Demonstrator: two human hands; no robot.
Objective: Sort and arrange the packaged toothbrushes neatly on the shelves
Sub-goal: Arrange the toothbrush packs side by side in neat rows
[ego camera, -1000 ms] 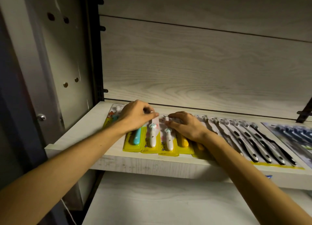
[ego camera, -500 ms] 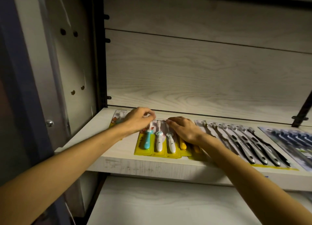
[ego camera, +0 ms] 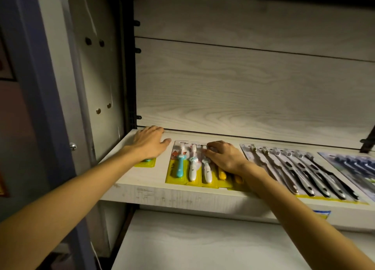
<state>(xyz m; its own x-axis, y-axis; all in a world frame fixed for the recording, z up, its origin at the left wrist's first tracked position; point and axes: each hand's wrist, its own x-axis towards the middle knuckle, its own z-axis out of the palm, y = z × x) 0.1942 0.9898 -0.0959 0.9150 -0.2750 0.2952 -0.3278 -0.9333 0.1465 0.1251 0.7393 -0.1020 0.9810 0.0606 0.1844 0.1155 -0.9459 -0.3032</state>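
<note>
The left hand [ego camera: 149, 143] lies flat, fingers spread, over a yellow pack [ego camera: 146, 162] near the shelf [ego camera: 142, 185] corner. The right hand [ego camera: 225, 157] presses curled fingertips, perhaps pinching, on the overlapping toothbrush packs [ego camera: 188, 166] alongside.

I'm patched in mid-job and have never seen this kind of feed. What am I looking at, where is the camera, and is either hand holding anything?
There is no machine: a person works with bare hands, filmed by a camera on their head looking forward and down. The left hand lies flat over a yellow-backed pack at the left end of the pale wooden shelf. The right hand rests on a fanned row of children's toothbrush packs; whether it pinches one I cannot tell. To the right lie grey toothbrush packs, then blue packs.
</note>
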